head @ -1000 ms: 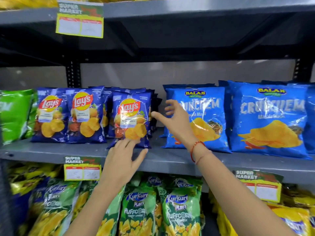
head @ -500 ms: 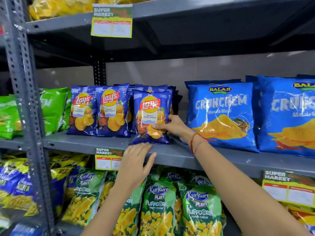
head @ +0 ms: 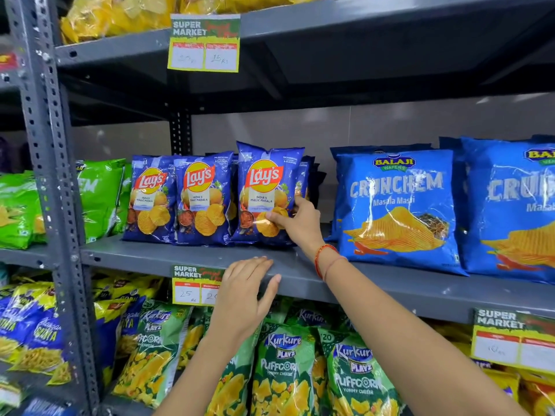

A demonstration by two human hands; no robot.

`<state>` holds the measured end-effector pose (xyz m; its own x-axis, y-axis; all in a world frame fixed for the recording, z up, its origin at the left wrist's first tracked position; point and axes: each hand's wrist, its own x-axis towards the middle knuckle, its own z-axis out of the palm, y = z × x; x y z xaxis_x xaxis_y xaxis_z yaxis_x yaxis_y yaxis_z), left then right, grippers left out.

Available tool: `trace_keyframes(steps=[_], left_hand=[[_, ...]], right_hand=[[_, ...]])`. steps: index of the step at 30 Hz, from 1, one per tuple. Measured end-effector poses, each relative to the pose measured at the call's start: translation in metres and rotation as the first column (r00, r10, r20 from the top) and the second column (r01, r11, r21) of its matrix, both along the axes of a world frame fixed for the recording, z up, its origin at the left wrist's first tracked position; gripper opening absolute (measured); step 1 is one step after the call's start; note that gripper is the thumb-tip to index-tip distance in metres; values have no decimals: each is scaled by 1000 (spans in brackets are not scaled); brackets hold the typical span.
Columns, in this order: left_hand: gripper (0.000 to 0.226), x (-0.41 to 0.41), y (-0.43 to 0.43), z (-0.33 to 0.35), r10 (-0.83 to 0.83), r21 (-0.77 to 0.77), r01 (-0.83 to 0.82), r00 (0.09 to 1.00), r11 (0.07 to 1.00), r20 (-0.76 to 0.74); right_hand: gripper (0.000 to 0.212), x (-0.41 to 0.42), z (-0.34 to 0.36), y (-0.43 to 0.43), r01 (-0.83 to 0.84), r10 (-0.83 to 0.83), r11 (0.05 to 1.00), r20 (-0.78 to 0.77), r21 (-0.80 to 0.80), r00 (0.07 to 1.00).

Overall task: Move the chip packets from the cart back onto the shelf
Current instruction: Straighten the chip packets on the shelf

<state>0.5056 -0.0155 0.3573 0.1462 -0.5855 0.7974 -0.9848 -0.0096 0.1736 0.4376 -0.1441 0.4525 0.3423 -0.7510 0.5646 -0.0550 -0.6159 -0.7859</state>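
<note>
Nearest the camera, on the lowest shelf in view, green Kurkure Puffcorn packets (head: 282,367) stand in a row, with blue and yellow packets (head: 33,331) to their left beyond a grey upright post (head: 51,175). Both forearms reach up over them.

The left hand (head: 243,298) lies flat against the front edge of the middle shelf (head: 420,292), palm down, fingers together and thumb spread; its grip is loose and holds nothing. It covers the right part of a "Super Market" price tag (head: 192,283) clipped to that edge. A second price tag (head: 513,340) hangs further right on the same edge.

The right hand (head: 300,220), with a red thread (head: 322,256) at the wrist, reaches onto the middle shelf. Its grip pinches the lower right corner of a blue Lay's packet (head: 267,190), thumb on the front face and fingers curled round the side. This packet stands upright on the shelf, its bottom touching the board, at the right end of the Lay's row (head: 180,199) and rising slightly above its neighbours.

To the right stand large blue Balaji Crunchem packets (head: 396,205), to the left green packets (head: 99,196). Behind is a pale wall (head: 300,127). Above, the top shelf (head: 360,16) carries yellow packets (head: 120,13) and another price tag (head: 204,43).
</note>
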Motion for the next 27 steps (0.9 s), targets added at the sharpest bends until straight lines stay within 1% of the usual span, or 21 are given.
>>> trace_keyframes(steps=[4, 7, 14, 17, 20, 23, 27], left_hand=[[58, 0, 0, -1, 6, -2, -6, 1000, 1000, -9], [58, 0, -1, -2, 11, 1, -11, 1000, 1000, -14], [63, 2, 1, 1, 0, 27, 0, 1000, 1000, 1], [62, 2, 1, 1, -3, 35, 3, 1000, 999, -2], [63, 3, 1, 2, -1, 45, 1, 1000, 999, 5], [65, 4, 2, 1, -4, 35, 4, 1000, 999, 12], [58, -5, -1, 12, -25, -65, 19, 997, 998, -78]], right_hand=[[55, -1, -6, 9, 26, -38, 997, -170, -74, 985], [60, -1, -8, 10, 71, -96, 992, -251, -106, 963], [57, -8, -7, 18, 78, -99, 994, -301, -80, 948], [64, -9, -7, 19, 81, -97, 995, -334, -63, 938], [74, -10, -8, 21, 86, -96, 995, -315, -46, 944], [83, -16, -9, 22, 97, -112, 993, -243, -73, 964], [69, -44, 3, 19, 142, -157, 978, -90, -152, 983]])
